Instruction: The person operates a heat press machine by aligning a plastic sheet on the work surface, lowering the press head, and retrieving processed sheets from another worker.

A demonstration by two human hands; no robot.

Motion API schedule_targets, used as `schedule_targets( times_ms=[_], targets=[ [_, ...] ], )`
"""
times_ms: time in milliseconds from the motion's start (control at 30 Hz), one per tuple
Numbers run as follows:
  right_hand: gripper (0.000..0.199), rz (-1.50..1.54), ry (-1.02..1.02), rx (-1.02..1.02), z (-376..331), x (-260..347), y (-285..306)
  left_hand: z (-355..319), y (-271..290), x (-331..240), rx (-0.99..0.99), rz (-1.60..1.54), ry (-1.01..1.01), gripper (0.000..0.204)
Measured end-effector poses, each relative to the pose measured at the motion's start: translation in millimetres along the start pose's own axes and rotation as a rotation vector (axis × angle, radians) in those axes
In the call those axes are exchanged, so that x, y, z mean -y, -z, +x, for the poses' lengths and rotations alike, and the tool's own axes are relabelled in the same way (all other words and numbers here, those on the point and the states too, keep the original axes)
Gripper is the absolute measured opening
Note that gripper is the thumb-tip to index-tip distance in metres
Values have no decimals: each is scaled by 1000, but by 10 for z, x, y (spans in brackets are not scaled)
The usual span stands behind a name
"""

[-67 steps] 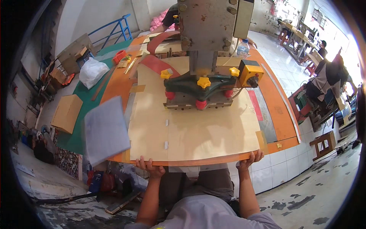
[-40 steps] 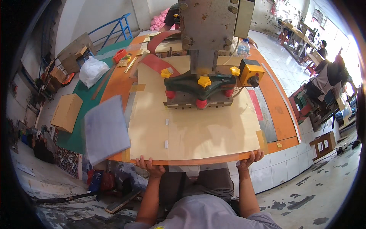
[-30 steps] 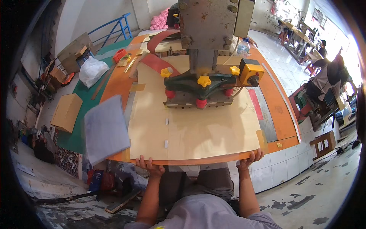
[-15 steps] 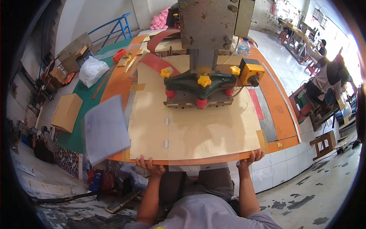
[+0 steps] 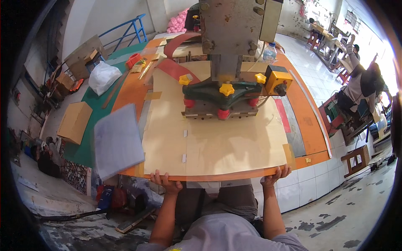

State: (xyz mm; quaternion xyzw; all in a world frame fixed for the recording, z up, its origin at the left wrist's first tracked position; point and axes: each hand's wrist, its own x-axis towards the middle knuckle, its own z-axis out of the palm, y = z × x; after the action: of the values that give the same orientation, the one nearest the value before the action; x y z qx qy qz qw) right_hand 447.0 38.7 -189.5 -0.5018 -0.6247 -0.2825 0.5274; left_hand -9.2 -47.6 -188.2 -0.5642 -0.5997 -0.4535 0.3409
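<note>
A large press machine [image 5: 229,50] with a green head and red and yellow knobs stands over a tan work board [image 5: 217,142] on an orange-edged table [image 5: 301,125]. My left hand [image 5: 166,182] grips the near edge of the table, fingers curled over the top. My right hand [image 5: 275,176] grips the same edge further right. A small pale strip [image 5: 204,184] lies under the edge between my hands. Both forearms come up from the lower edge of the view.
A grey sheet stack [image 5: 117,140] overhangs the table's left corner. A cardboard box [image 5: 74,122], a white bag [image 5: 103,77] and clutter lie to the left. A yellow control box [image 5: 278,80] sits beside the press. Another person [image 5: 358,90] sits at right near a wooden stool [image 5: 355,159].
</note>
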Motion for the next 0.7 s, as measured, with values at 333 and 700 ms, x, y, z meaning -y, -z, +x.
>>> schedule_targets(
  times_ms=[333, 700],
  targets=[
    [54, 6, 4, -8, 22, 22, 3, 8, -4, 8, -6, -15, -16, 62],
    [54, -3, -14, -13, 21, 26, -7, 15, 5, 9, 8, -3, -13, 62]
  ],
)
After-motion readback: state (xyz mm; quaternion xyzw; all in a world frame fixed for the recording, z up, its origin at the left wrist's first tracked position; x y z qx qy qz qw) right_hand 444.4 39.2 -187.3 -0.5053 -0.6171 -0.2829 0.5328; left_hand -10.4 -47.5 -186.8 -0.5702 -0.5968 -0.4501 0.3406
